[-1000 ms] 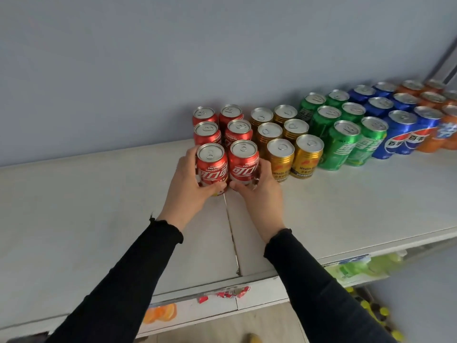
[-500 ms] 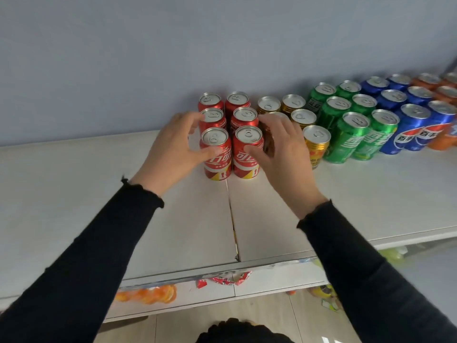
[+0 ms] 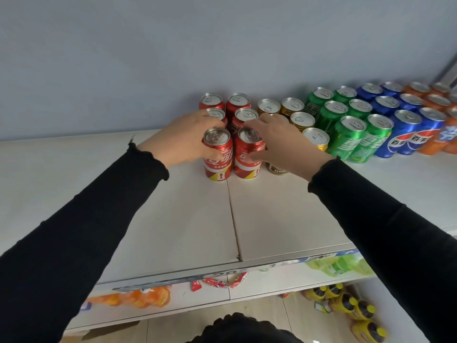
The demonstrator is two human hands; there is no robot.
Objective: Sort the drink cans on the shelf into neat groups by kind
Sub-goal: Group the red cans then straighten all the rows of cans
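Observation:
Drink cans stand on a white shelf against the wall, grouped by colour: red cans at the left, then gold cans, green cans, blue cans and orange cans. My left hand grips the front left red can from its left side. My right hand grips the front right red can from its right side, covering a gold can behind it. Both red cans stand upright, side by side.
A seam runs down the shelf between two panels. Below the shelf edge lie orange packets, red wrappers, green bottles and yellow-capped bottles. Open shelf surface spreads to the left and front.
Both hands have risen from the lower fronts of the two front red cans to their upper sides. The cans stay in place.

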